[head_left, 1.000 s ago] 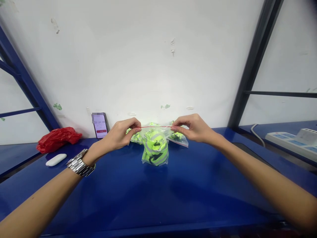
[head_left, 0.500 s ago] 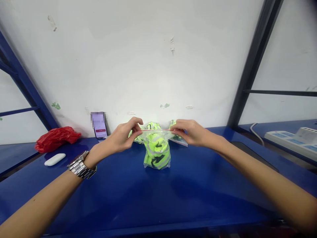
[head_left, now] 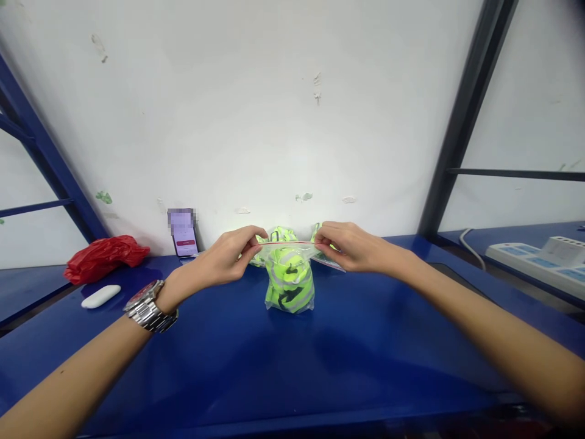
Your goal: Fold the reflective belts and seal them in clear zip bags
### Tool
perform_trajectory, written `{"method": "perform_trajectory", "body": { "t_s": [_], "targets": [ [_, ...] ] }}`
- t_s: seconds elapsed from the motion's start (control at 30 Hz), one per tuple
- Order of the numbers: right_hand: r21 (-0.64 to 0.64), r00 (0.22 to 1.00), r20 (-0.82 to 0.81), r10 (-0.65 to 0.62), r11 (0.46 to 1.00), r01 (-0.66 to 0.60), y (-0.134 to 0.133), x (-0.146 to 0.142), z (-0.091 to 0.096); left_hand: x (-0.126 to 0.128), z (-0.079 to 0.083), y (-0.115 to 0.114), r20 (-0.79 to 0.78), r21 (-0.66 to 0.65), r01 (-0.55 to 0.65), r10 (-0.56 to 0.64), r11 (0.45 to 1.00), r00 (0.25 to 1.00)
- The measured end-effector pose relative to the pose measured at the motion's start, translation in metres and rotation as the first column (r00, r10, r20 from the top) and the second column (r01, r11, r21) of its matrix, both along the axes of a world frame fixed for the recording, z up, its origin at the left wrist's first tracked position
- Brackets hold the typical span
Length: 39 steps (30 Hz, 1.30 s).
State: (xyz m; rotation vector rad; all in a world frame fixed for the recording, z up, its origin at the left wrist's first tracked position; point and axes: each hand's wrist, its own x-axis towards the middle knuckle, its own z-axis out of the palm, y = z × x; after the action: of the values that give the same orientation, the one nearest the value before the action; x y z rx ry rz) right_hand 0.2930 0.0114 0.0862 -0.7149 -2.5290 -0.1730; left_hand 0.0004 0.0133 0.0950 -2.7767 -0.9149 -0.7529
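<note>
A clear zip bag [head_left: 289, 286] stuffed with a folded neon yellow reflective vest stands on the blue table, its red-lined top edge pulled taut. My left hand [head_left: 223, 255] pinches the bag's top left corner between thumb and fingers. My right hand [head_left: 351, 246] pinches the top right corner the same way. A steel wristwatch [head_left: 148, 308] sits on my left wrist. Behind the bag lies more neon vest material in clear plastic [head_left: 278, 235], partly hidden by the bag and my hands.
A phone [head_left: 185, 241] leans against the white wall behind the blue table [head_left: 292, 372]. A red plastic bag [head_left: 104, 260] and a white oblong object [head_left: 100, 296] lie to the left. A power strip [head_left: 534, 262] sits on a lower right shelf, between dark metal uprights.
Both hands have moved slightly down and inward, carrying the bag's top edge lower. The bag has settled a little lower on the table.
</note>
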Motion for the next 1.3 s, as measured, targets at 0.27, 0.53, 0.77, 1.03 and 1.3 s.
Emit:
{"method": "perform_trajectory", "body": {
  "t_s": [0.27,0.53,0.77,1.03,1.3],
  "targets": [
    [-0.083,0.996,-0.081,-0.022,0.996,0.015,-0.001,-0.006,0.004,0.009,0.011,-0.005,-0.027,-0.054,0.018,-0.019,0.998,0.999],
    [-0.059,0.993,-0.117,-0.009,0.998,0.002,0.008,-0.013,0.001,0.011,0.008,-0.001,-0.046,0.046,0.057,-0.055,0.997,0.997],
    [-0.073,0.999,-0.049,-0.015,0.997,0.012,0.003,-0.008,0.001,0.005,0.002,0.001,-0.086,0.118,0.107,-0.097,0.987,0.992],
    [-0.003,0.995,-0.086,0.043,0.999,-0.043,-0.001,-0.012,0.001,0.011,0.005,-0.003,-0.085,0.127,0.104,-0.093,0.986,0.992],
    [-0.023,0.997,-0.055,0.052,0.998,-0.053,0.002,-0.008,0.004,0.016,0.008,-0.004,-0.061,-0.033,0.069,-0.071,0.997,0.996]
  ]
}}
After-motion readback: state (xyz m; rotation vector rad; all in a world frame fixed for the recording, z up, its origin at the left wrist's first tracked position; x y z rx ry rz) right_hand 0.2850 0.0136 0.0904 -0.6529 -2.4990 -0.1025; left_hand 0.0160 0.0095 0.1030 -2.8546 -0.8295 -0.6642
